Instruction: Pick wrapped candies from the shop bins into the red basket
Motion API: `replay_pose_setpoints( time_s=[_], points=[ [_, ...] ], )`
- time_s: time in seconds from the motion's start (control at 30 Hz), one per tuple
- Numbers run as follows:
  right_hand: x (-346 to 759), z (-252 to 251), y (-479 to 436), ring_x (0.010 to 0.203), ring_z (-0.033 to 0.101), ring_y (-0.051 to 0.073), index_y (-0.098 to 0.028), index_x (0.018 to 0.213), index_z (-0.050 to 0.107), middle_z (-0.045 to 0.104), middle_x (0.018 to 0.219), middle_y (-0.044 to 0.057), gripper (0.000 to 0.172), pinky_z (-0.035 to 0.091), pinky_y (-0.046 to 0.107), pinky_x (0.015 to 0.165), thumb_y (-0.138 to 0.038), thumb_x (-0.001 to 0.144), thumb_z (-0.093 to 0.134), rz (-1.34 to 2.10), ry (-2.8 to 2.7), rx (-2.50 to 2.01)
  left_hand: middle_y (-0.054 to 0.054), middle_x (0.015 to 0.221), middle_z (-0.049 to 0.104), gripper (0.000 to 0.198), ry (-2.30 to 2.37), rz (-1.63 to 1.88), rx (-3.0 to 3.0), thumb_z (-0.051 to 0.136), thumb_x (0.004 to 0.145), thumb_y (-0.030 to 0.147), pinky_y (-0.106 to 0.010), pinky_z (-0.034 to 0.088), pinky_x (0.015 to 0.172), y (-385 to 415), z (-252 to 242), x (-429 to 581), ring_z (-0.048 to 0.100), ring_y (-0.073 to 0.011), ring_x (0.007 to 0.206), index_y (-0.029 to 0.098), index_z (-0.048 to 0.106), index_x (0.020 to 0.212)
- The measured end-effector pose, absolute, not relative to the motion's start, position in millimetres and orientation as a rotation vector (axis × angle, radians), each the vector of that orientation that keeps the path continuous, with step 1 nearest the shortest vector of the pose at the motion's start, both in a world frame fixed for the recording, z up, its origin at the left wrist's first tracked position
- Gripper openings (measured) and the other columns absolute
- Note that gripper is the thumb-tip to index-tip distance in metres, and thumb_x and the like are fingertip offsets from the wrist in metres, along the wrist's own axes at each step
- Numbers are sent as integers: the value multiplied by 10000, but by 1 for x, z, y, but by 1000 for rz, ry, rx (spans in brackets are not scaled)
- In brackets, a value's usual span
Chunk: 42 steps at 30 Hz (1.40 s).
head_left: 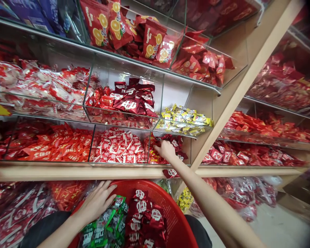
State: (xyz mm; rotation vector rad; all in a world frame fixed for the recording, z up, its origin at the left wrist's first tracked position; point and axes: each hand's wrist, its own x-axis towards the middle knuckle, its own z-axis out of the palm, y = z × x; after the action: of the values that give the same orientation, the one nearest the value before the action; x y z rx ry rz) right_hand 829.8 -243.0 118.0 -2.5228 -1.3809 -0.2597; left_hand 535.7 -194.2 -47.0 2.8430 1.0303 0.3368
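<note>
1. My right hand touches dark red snack packets in the glass bin above the red plastic basket; fingers together, clamping I cannot tell.
2. My left hand lies on basket rim, fingers apart, beside green packets.

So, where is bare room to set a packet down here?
The wooden shelf ledge runs mostly bare below the glass bins. Bare red mesh shows in the red basket right of the dark red packets. Bare floor shows lower right. Crowded: the bins and the basket's left part, green packets under the left hand.
</note>
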Motion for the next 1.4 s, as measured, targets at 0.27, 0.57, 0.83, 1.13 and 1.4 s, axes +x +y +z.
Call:
replay_pose_setpoints(
  time_s=[0.27,0.57,0.83,1.13,1.4],
  points=[
    [830,112,-227,884,596,266,-134,975,598,616,982,163,356,439,326,683,-376,717,552,-194,-1305,-2500,-111,1344,431,451,1026,300,2834,345,864,445,-428,356,989,-196,-41,537,396,-298,1227,223,520,1215],
    [850,121,-249,633,543,146,-169,678,589,590,633,26,374,367,233,569,-517,748,469,-125,-1427,-2213,-98,1327,455,429,1007,389,2850,379,853,443,-412,367,983,-193,-46,537,419,-291,1211,234,544,1189],
    [864,112,-270,480,417,98,-154,690,540,521,546,-15,376,329,224,471,-530,692,566,58,-1336,-1686,-113,1334,443,446,1004,337,2862,363,856,441,-410,355,993,-193,-44,536,412,-292,1216,213,539,1197],
    [862,89,-326,543,449,91,-140,884,563,581,760,31,385,384,221,502,-487,719,586,202,-1197,-1486,-98,1315,465,421,997,391,2851,377,850,442,-411,378,969,-194,-45,538,440,-290,1189,239,554,1173],
    [794,73,-374,614,516,113,-185,967,571,608,810,19,283,414,229,563,-414,819,493,247,-1659,-1684,-115,1287,483,424,965,403,2898,357,860,438,-415,388,948,-192,-49,538,454,-288,1169,228,545,1178]
  ],
)
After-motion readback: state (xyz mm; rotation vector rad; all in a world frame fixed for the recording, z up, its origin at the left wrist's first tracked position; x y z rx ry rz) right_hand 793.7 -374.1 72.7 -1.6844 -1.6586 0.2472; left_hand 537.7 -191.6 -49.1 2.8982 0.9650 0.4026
